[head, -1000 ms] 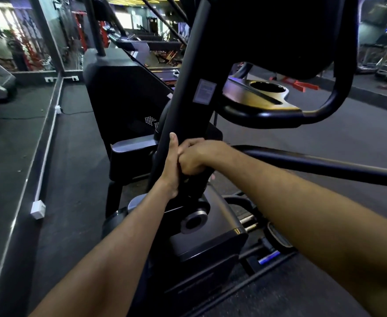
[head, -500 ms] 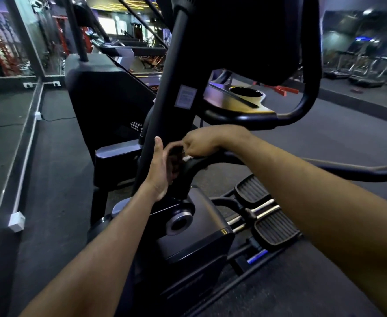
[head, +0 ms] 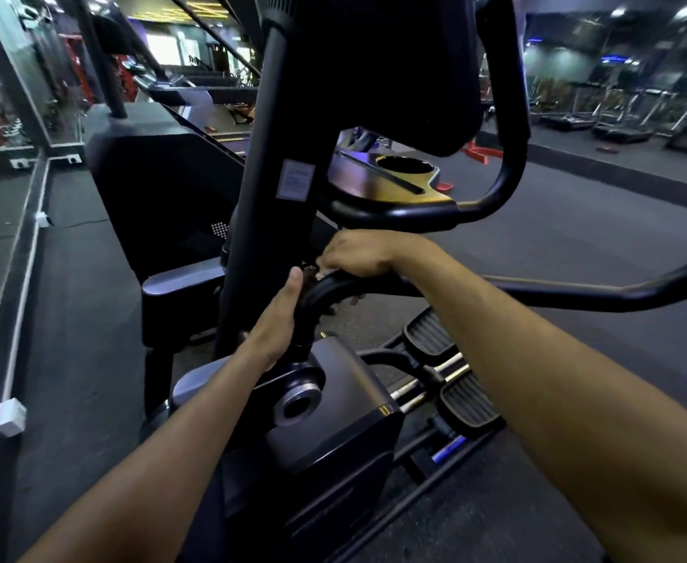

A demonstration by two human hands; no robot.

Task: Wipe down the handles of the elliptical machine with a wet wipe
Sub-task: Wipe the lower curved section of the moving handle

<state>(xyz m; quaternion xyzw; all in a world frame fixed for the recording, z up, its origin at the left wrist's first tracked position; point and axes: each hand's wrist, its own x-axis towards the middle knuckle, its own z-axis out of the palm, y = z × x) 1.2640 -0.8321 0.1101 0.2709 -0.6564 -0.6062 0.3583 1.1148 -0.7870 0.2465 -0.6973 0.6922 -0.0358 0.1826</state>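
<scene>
Both hands on elliptical handle bend, low by the column.
Right hand (head: 356,253) curled over top of black handle (head: 577,294); left hand (head: 279,319) wraps its lower curve above the pivot housing (head: 333,404). Wipe not clearly visible. Pedals (head: 447,367) right.

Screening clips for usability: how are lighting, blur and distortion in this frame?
Head view: dim gym, black console nearly featureless; glare on the cup-holder tray; wide-angle bending at edges; left hand and right hand slightly soft on the handle.
</scene>
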